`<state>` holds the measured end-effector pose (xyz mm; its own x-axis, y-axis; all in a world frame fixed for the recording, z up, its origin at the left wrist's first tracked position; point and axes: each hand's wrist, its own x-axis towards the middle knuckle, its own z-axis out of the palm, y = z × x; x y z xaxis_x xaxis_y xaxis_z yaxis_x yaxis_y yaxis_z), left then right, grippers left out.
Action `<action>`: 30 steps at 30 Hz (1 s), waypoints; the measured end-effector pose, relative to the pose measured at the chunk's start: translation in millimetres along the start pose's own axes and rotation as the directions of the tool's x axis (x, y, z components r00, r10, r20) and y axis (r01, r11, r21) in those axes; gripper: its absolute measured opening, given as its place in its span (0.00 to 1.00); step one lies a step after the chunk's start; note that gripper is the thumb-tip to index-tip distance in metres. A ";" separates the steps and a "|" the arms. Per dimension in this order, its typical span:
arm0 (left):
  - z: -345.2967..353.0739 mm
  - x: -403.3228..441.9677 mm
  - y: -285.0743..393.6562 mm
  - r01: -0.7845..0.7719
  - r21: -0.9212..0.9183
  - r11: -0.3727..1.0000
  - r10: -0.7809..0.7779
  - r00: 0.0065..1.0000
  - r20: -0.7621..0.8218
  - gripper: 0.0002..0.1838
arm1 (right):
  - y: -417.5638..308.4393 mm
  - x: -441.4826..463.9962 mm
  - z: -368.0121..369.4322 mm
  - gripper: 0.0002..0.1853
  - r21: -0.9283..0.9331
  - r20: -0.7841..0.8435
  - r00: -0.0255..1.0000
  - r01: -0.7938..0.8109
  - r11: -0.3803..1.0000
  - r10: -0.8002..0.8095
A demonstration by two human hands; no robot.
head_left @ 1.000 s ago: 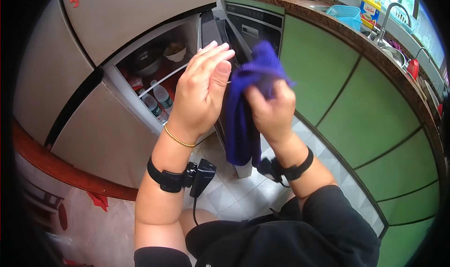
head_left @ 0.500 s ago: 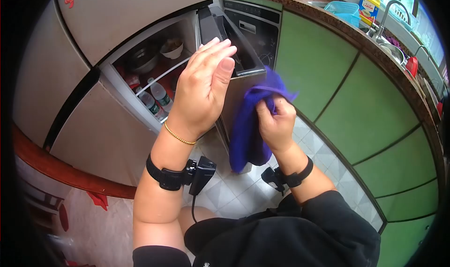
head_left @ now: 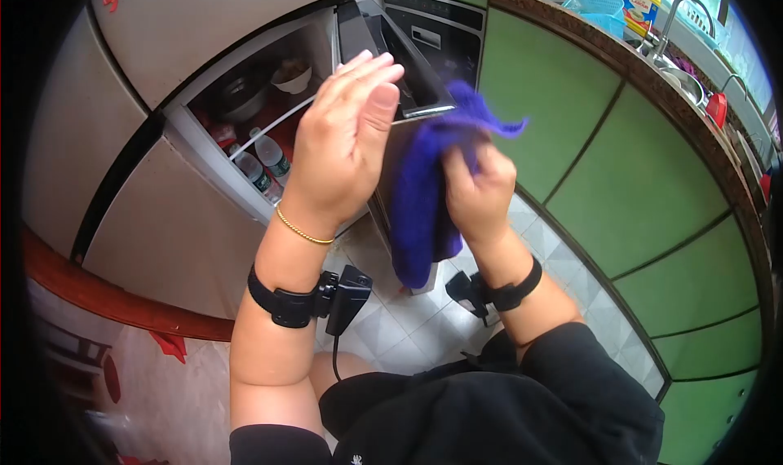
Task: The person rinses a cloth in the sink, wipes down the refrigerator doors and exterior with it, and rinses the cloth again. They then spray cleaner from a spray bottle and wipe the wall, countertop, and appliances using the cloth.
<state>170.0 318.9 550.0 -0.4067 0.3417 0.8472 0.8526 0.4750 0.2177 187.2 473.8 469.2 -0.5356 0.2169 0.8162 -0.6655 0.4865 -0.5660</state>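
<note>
A purple cloth [head_left: 420,196] hangs from my right hand [head_left: 479,189], whose fingers are closed on it, beside the outer face of the open fridge door [head_left: 400,151]. Part of the cloth is blurred near the door's corner. My left hand [head_left: 341,139] is raised with its fingers stretched out and nothing in it, at the inner side of the door. It overlaps the door and the opening from this viewpoint; whether it touches the door I cannot tell.
Inside the fridge are water bottles [head_left: 272,153], a white bowl [head_left: 292,77] and a metal bowl [head_left: 245,98]. Green cabinets [head_left: 620,188] curve along the right under a countertop with a blue basket [head_left: 594,12] and a faucet [head_left: 673,24]. Tiled floor [head_left: 400,326] shows below.
The purple cloth has swung and shifted about in my right hand, ending slightly higher than half a second ago. My left hand keeps its pose and appears slightly farther left.
</note>
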 end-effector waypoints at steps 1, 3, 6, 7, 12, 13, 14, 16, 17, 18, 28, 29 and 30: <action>3.3 0.8 -2.3 -0.030 -0.032 0.999 0.029 0.998 -0.054 0.18 | 4.2 -6.6 5.7 0.06 0.057 -0.083 0.992 0.094 0.994 -0.089; 1.8 2.1 -0.4 -0.039 -0.016 0.999 0.038 0.998 -0.059 0.18 | 3.2 -6.3 1.7 0.06 0.050 -0.072 0.992 0.105 0.993 -0.101; 4.9 0.5 -2.3 -0.055 -0.019 0.998 0.054 0.997 -0.058 0.18 | -23.7 18.4 -2.9 0.06 0.037 -0.046 0.999 -0.004 0.999 0.006; 5.0 0.9 -2.5 -0.048 -0.020 0.999 0.047 0.997 -0.069 0.18 | -21.5 26.6 3.5 0.06 0.087 -0.083 0.995 0.057 0.995 -0.050; 1.9 -0.5 -1.5 -0.039 0.001 0.999 0.039 0.997 -0.071 0.18 | -9.8 -5.8 9.8 0.12 0.118 -0.097 0.995 0.041 0.992 -0.029; 2.2 -0.4 -1.0 -0.044 0.008 0.999 0.045 0.996 -0.072 0.18 | -9.2 -0.8 6.6 0.11 0.103 -0.064 0.997 0.057 0.993 -0.051; 2.2 -2.1 -1.6 -0.041 0.008 0.999 0.042 0.997 -0.064 0.18 | -9.4 1.8 2.6 0.11 0.089 -0.031 0.998 0.057 0.994 -0.055; 3.5 -1.5 -2.7 -0.038 -0.041 0.998 0.034 0.995 -0.089 0.18 | -23.3 18.8 0.3 0.11 0.136 -0.007 0.997 -0.072 0.988 0.073; 1.4 -2.0 -0.2 -0.004 -0.001 1.000 0.004 1.000 -0.029 0.23 | -24.1 24.0 0.1 0.13 0.158 0.004 1.000 -0.024 0.987 0.023; 1.6 -3.2 -1.5 0.005 -0.002 1.000 -0.005 1.000 -0.029 0.23 | -25.2 22.1 2.2 0.13 0.157 0.011 1.000 -0.029 0.987 0.028; -1.5 -4.0 -4.5 -0.035 0.019 0.999 0.037 0.995 -0.088 0.19 | -18.9 18.6 20.8 0.13 0.328 -0.114 0.993 0.016 0.945 0.023; 1.1 -3.4 -3.9 -0.042 0.028 0.999 0.044 0.994 -0.099 0.19 | -21.2 14.2 23.1 0.13 0.219 -0.139 0.990 0.037 0.975 -0.006; 3.5 -2.6 -3.5 -0.050 0.034 0.998 0.053 0.992 -0.110 0.19 | -23.7 12.2 24.0 0.13 0.103 -0.162 0.986 0.056 0.993 -0.039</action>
<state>166.9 319.1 545.4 -0.3222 0.2750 0.9058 0.8600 0.4849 0.1587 183.8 444.6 489.8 -0.4181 0.3324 0.8454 -0.7443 0.4081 -0.5286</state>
